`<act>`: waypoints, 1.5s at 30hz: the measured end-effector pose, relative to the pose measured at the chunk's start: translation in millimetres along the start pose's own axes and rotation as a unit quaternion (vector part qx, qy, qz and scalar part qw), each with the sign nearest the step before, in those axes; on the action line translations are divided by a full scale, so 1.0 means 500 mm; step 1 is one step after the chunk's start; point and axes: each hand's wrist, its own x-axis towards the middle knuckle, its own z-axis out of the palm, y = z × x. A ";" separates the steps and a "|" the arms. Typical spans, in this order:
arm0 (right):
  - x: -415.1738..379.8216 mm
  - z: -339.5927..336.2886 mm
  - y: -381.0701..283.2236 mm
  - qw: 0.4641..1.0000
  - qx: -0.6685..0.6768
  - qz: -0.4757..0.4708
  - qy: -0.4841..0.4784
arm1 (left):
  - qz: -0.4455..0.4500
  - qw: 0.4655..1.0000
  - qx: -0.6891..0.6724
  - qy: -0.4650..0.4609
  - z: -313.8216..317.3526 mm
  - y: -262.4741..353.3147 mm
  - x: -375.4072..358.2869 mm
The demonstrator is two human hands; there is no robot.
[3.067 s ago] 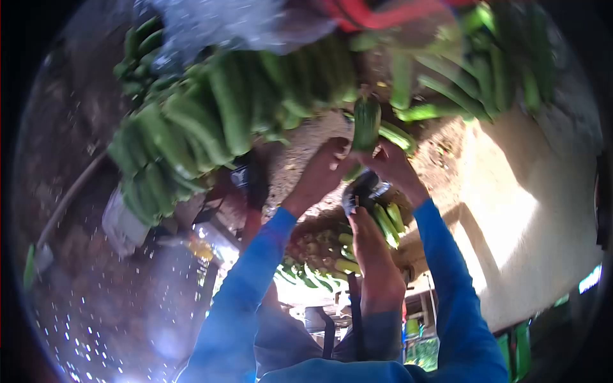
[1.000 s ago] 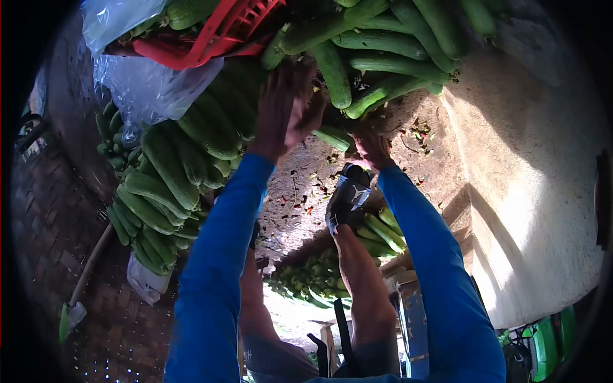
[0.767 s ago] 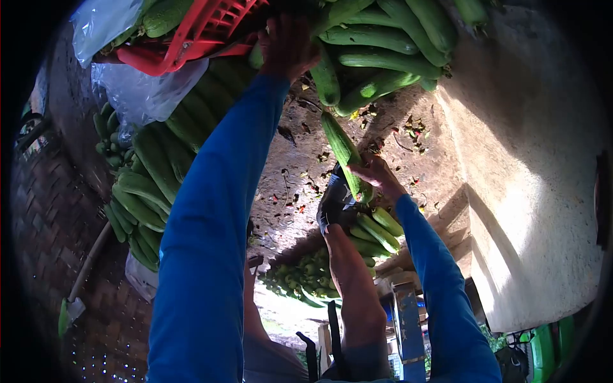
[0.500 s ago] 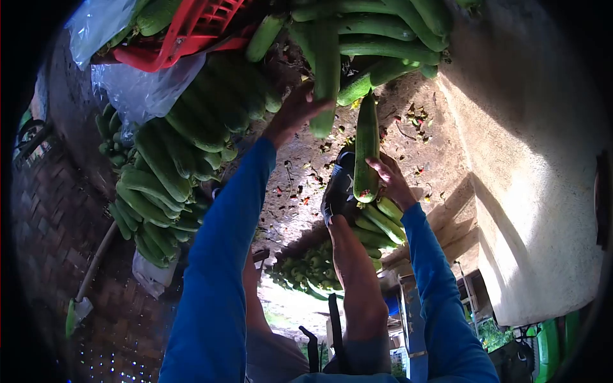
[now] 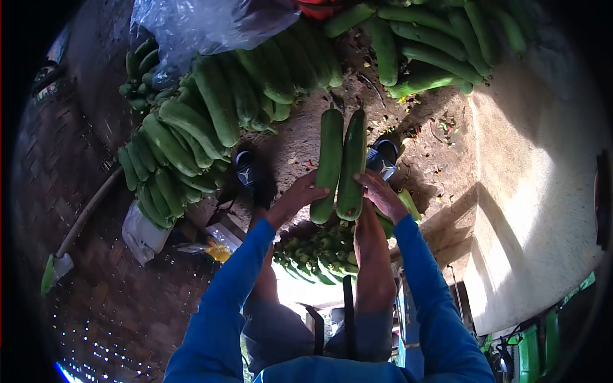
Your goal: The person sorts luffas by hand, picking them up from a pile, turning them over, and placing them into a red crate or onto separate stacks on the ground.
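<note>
In the head view, my left hand (image 5: 297,199) is closed round the lower part of a long green gourd (image 5: 329,159), its thumb lying across the front. My right hand (image 5: 384,195) grips a second, darker green gourd (image 5: 351,167) near its lower end. Both gourds are held side by side, stalk ends pointing away from me, in front of my body and above the floor. The fingers behind each gourd are partly hidden. Beyond and left of my hands lies a long pile of similar gourds (image 5: 220,105).
More gourds (image 5: 434,38) are stacked at the far right by a pale wall (image 5: 523,210). Clear plastic (image 5: 217,25) covers part of the left pile. Smaller gourds (image 5: 313,252) lie below my hands. A long-handled tool (image 5: 86,210) rests at left. Dry scraps litter the floor.
My left hand has brought its gourd back from the far stack, beside the one in my right hand. My view has turned, and my feet now stand apart.
</note>
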 end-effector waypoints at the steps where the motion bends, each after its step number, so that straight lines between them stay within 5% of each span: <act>1: -0.002 0.018 0.016 1.000 -0.002 0.019 -0.017 | 0.002 1.000 -0.029 0.005 0.000 -0.002 -0.027; 14: -0.077 0.296 0.077 0.997 0.028 0.028 -0.067 | 0.026 0.998 0.031 -0.045 -0.136 0.005 -0.271; 23: -0.097 0.414 0.125 0.983 0.171 -0.065 0.012 | -0.060 0.982 0.157 -0.083 -0.168 0.083 -0.266; 25: -0.134 0.425 0.096 0.979 0.173 -0.048 0.097 | -0.041 0.976 0.189 -0.097 -0.158 0.064 -0.234; 29: -0.106 0.375 0.176 0.944 0.308 -0.101 0.061 | -0.061 0.960 0.265 -0.066 -0.107 0.032 -0.190; 33: -0.085 0.285 0.289 0.948 0.253 -0.125 0.148 | -0.088 0.961 0.250 -0.084 -0.025 -0.031 -0.119; 37: -0.159 0.207 0.342 0.921 0.337 -0.118 0.153 | -0.095 0.948 0.291 -0.084 0.064 -0.108 -0.066; 42: -0.246 0.102 0.406 0.901 0.344 -0.203 0.168 | -0.115 0.886 0.435 -0.115 0.226 -0.164 -0.036; 43: -0.259 0.077 0.427 0.922 0.324 -0.110 0.181 | -0.140 0.861 0.474 -0.121 0.261 -0.176 -0.038; 45: -0.290 0.031 0.448 0.917 0.340 -0.104 0.182 | -0.113 0.832 0.535 -0.095 0.321 -0.224 -0.051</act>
